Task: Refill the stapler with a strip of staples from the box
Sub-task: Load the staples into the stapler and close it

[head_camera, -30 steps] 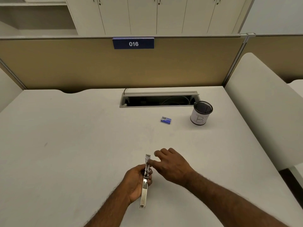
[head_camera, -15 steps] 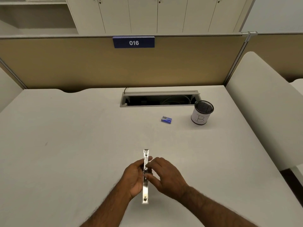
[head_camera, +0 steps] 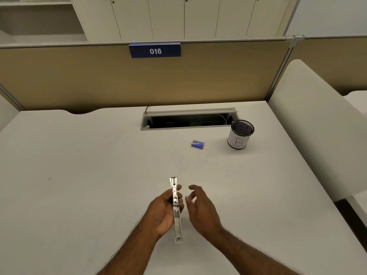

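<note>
Right hand point(head_camera: 200, 210) lifted off stapler point(head_camera: 176, 207), fingers spread, empty; left hand point(head_camera: 165, 210) clasping it. Box point(head_camera: 197, 144) untouched; likely next reach.

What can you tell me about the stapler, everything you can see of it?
The stapler is a slim, shiny silver metal tool, seen nearly edge-on and swung open into one long line running toward and away from the camera. Its far end has a small squared head; its near end shows an open channel. The left hand grips it around the middle, above the white desk, fingers curled over its right side. The right hand hovers open beside it, not touching. Whether staples are loaded cannot be seen.
</note>
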